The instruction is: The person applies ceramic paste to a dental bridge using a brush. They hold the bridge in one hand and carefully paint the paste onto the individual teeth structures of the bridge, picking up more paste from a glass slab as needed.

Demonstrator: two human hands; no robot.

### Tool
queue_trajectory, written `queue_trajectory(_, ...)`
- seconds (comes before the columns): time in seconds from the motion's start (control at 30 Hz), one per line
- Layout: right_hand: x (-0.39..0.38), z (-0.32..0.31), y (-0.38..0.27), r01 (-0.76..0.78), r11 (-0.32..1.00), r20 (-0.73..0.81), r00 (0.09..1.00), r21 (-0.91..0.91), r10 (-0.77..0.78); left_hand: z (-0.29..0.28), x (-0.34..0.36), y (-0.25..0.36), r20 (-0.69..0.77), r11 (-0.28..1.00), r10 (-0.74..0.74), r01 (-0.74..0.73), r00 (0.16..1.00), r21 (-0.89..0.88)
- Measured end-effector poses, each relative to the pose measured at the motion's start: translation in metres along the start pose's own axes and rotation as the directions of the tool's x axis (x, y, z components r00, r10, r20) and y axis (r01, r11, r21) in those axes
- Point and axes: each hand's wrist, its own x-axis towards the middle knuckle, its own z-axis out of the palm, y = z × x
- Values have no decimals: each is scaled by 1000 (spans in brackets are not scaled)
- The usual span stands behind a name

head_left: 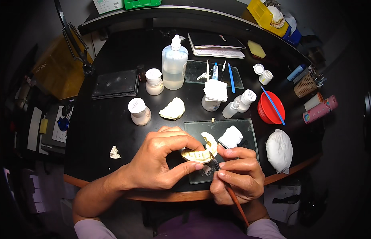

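My left hand [161, 159] grips a cream, horseshoe-shaped dental cast [195, 155] with its thumb and fingers, over a glass slab [245, 159]. My right hand [239, 177] is closed round a brush with a reddish wooden handle [234, 198], its dark tip at the cast's inner side. My right fingertips are close beside the cast; whether they touch it is unclear. A folded white gauze pad [230, 137] lies on the slab just beyond my right hand, and a small tooth-like piece [213, 120] is near its back edge. Small scraps [206, 170] lie beneath the cast.
On the black desk [94, 131] stand several jars [139, 115], a tall bottle [173, 69], a red bowl [264, 111] with a blue stick across it and a pen cup [305, 85]. A cream piece [171, 109], white bundle [278, 151], notebooks [215, 44] and rear glass slab [193, 69] surround my hands.
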Motion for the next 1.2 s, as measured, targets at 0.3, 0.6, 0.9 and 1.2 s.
queue_trajectory(0.3, -1, 1, 0, -6, 1000, -17, 1000, -6, 6, 0, 0, 0, 0, 1000, 8, -8, 1000, 4)
queue_trajectory(0.6, 1, -1, 0, -3, 1000, 16, 1000, -9, 3, 0, 0, -1, 3, 1000, 5, -5, 1000, 10)
queue_trajectory(0.9, -1, 1, 1, 10, 1000, -10, 1000, 16, -10, 0, 0, 0, 4, 1000, 6, -6, 1000, 3)
queue_trajectory(1.2, 1, 0, 0, 2, 1000, 7, 1000, 13, -2, 0, 0, 0, 1, 1000, 10, -10, 1000, 3)
